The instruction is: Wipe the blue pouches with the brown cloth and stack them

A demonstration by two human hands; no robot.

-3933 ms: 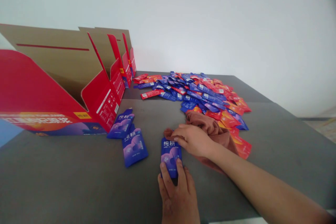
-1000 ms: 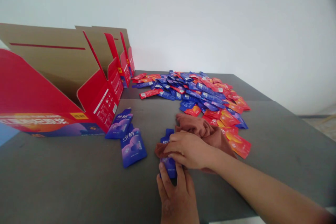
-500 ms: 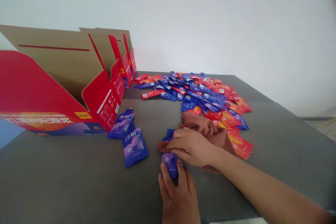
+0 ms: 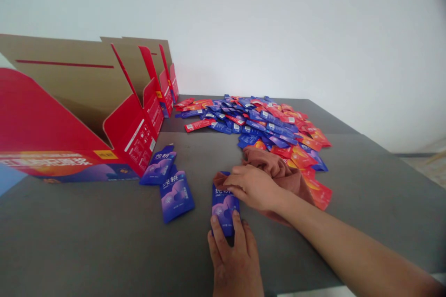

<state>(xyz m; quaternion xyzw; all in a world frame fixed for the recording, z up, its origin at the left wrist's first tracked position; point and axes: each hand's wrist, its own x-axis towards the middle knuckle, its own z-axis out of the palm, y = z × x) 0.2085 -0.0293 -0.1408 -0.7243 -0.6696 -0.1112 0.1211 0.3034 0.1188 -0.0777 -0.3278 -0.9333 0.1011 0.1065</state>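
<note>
A blue pouch (image 4: 225, 211) with purple shapes lies flat on the grey table. The spread fingers of my left hand (image 4: 235, 257) rest on its lower edge, pressing it down. My right hand (image 4: 253, 187) is closed on a reddish-brown cloth (image 4: 291, 176), one fold of which lies over the pouch's upper end. The rest of the cloth is bunched to the right, against the pile. Left of the hands are two more blue pouches, one (image 4: 177, 196) partly under the other (image 4: 159, 165).
Red boxes (image 4: 130, 141) with raised brown flaps stand in a row at the left of the grey table (image 4: 114, 236). A large pile of blue and red pouches (image 4: 258, 120) spreads across the back. Behind is a white wall.
My right hand has shifted slightly up the pouch with the cloth, so more of the pouch's printed front shows. My left hand stays on the lower edge.
</note>
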